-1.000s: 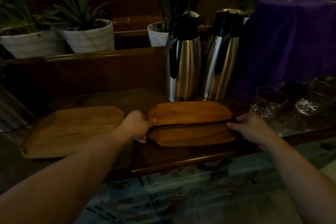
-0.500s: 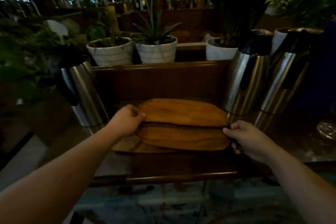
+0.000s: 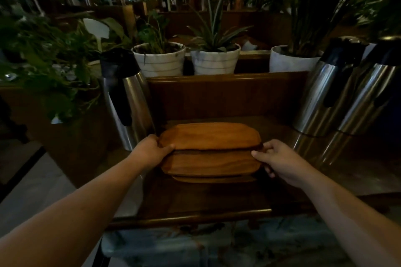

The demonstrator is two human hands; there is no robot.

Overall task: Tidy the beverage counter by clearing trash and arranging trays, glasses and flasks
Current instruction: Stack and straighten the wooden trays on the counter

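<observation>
Three white potted plants (image 3: 214, 60) behind the wooden ledge, possibly more foliage (image 3: 43, 54) leftward.

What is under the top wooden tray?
Under the top tray sits another wooden tray, with a third tray's edge peeking out below. Their middles are covered.

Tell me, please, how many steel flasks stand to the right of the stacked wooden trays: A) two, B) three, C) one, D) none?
A: two steel flasks stand side by side right of the stacked wooden trays, with a single flask on the left.
</observation>
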